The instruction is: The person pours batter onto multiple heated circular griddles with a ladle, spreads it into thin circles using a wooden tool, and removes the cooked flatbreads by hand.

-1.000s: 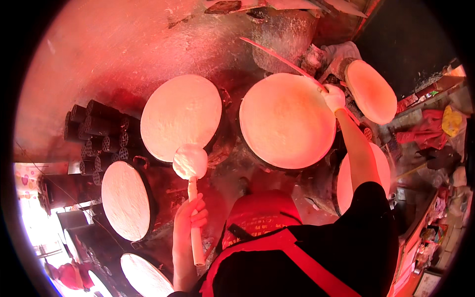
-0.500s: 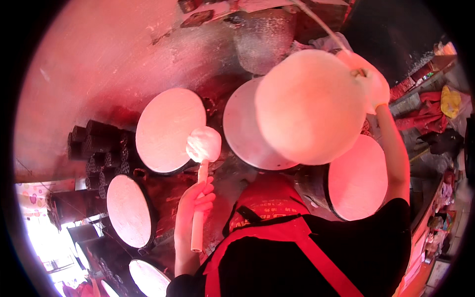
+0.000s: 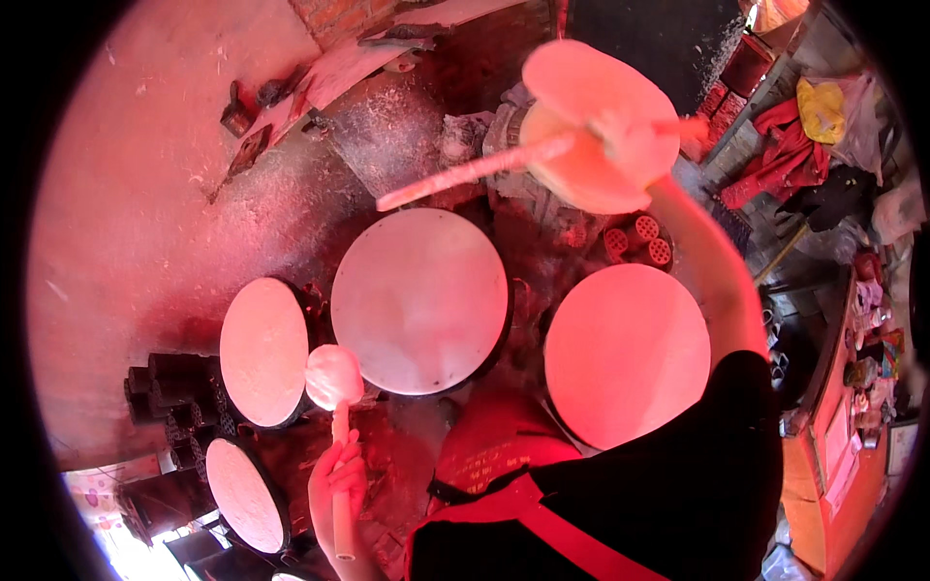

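Observation:
My left hand (image 3: 339, 474) is closed round the pale handle of a padded stick (image 3: 334, 376), its white rounded head upward beside the left round griddle (image 3: 263, 351). Out at the far right, my right hand (image 3: 635, 145) grips a large, thin, pale round piece (image 3: 601, 87), apparently two overlapping or folded layers; motion blurs it and partly hides my fingers. A long pale rod (image 3: 465, 176) sticks out leftward from it; whether the hand holds both, I cannot tell. Below lie a smooth grey-pink griddle (image 3: 421, 300) and a paler round griddle (image 3: 628, 358) to the right.
Another pale round griddle (image 3: 244, 494) stands lower left. Dark honeycomb briquettes (image 3: 179, 382) are stacked by the left wall; reddish ones (image 3: 644, 239) sit behind the right griddle. Red cloth (image 3: 780, 160) and a yellow bag (image 3: 821, 109) lie at right, above a cluttered orange counter (image 3: 809, 494).
My right hand has moved the round piece away from over the middle griddle to the far side, and the rod now points left. The view has shifted; my left hand still grips the padded stick.

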The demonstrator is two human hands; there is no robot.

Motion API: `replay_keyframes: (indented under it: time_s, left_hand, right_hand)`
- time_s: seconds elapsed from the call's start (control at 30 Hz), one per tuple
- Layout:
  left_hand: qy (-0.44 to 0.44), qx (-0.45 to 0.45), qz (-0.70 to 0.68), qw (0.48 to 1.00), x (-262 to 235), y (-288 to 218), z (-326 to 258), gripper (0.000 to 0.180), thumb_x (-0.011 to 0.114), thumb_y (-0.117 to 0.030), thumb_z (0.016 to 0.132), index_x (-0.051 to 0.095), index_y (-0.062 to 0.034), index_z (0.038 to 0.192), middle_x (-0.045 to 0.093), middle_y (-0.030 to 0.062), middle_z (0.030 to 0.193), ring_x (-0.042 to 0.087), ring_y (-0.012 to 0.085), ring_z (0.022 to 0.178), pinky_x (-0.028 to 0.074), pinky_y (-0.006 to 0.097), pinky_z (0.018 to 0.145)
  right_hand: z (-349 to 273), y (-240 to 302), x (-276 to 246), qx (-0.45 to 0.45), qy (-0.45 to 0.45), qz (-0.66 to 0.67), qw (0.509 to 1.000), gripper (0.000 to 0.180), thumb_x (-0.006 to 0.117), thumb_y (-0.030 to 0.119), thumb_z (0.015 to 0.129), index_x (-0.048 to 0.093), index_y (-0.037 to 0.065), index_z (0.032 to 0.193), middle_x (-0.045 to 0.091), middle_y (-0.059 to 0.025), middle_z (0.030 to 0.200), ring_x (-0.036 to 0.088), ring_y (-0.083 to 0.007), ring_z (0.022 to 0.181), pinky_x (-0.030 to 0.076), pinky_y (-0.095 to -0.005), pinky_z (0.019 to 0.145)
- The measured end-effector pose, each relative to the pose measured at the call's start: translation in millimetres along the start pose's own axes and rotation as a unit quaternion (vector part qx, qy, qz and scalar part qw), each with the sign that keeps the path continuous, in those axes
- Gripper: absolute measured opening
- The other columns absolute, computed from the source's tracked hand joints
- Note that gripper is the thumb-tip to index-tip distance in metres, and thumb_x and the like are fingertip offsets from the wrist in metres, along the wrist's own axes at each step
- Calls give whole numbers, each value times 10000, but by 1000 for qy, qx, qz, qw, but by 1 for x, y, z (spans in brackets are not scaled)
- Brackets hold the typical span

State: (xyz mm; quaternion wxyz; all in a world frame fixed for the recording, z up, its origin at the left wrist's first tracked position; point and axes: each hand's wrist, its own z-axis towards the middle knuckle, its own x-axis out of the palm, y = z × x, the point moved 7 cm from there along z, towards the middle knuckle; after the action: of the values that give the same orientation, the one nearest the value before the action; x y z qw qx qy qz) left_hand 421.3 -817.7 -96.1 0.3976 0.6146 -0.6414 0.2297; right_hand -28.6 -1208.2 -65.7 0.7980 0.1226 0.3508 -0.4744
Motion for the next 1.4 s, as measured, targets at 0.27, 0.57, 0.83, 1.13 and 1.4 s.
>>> replay_keyframes:
  time_s: [0.27,0.57,0.83,1.13,1.4]
  left_hand:
    - [-10,33,17,999,23,41,-5,349,329,-116,1002,390,141,1230,447,80,837,409,125,600,374,241,483]
    - [-141,108,472,863,29,27,18,285,427,-213,993,472,-82,1242,459,-11,748,347,62,459,299,202,375]
    - [-79,58,747,658,32,40,151,242,526,-255,951,560,-40,1057,455,-28,587,393,68,395,295,232,339]
    - [81,382,861,325,45,-23,269,208,612,-95,790,584,4,971,611,134,723,613,230,604,472,380,544]
    - [188,613,750,164,133,-31,217,65,567,-9,767,554,-39,824,566,123,823,577,351,771,449,465,672]
  right_hand:
    - [-92,28,112,156,114,-6,981,219,656,235,735,645,206,951,546,-18,846,577,-233,847,512,-389,661]
    - [-103,105,63,261,192,263,909,476,490,479,932,525,134,1258,521,-77,665,561,-214,602,464,-326,568]
    - [-187,269,-12,578,216,656,434,394,391,401,993,531,101,1206,484,36,664,362,-39,427,279,-202,391]
    - [-246,378,-81,523,140,175,822,588,564,99,860,428,265,1407,535,-113,853,573,-289,719,477,-398,672]
    - [-188,436,-9,564,36,241,789,471,531,157,915,462,174,1381,644,-103,921,639,-226,780,498,-350,717]
